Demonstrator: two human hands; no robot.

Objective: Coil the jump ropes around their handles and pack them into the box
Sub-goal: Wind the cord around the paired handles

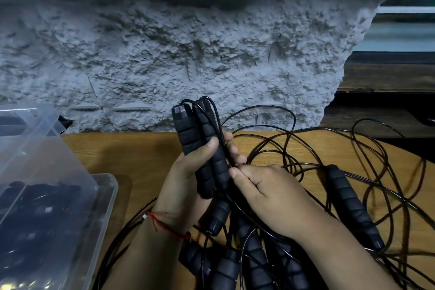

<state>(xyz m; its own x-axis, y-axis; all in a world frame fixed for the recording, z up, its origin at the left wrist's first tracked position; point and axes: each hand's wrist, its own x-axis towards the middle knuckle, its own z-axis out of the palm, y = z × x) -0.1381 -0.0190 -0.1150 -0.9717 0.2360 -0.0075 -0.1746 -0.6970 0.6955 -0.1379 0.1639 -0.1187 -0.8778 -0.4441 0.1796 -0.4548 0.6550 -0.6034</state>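
My left hand point(188, 172) grips a pair of black foam jump-rope handles point(202, 146) held upright side by side over the wooden table point(131, 150). My right hand point(266, 190) pinches the thin black rope point(224, 146) against the handles, just below my left fingertips. Loose loops of black rope point(306, 148) spread over the table to the right. A clear plastic box point(103, 198) at the left edge holds dark packed jump ropes; its lid point(35, 139) stands open.
More black handles lie on the table: one at the right point(353, 207), several near the front edge point(235, 263) under my wrists. A rough grey stone wall point(188, 54) rises behind the table. Dark wooden boards point(388, 73) sit at the back right.
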